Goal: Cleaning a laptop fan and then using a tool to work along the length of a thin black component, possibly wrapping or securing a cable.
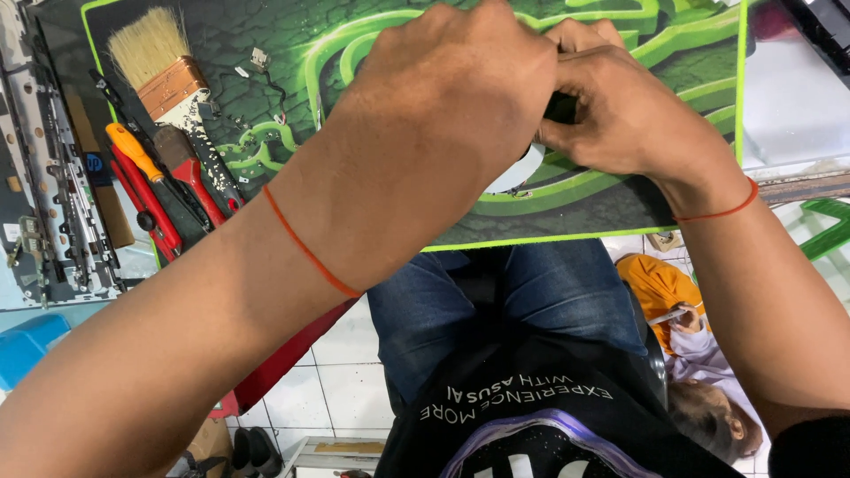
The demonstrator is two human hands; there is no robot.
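My left hand (447, 88) and my right hand (624, 111) meet over a black and green mat (611, 190) on the desk. Between them they pinch a small dark object (560, 108), mostly hidden by the fingers. A white round piece (518, 173) shows just under my left hand, at the mat's near side. Each wrist wears a thin orange thread.
A wide paintbrush (168, 75), an orange-handled screwdriver (133, 150) and red-handled tools (146, 208) lie at the mat's left edge. Small loose parts (258, 60) sit on the mat. Metal strips (66, 177) lie far left. Another person (699, 372) is low at the right.
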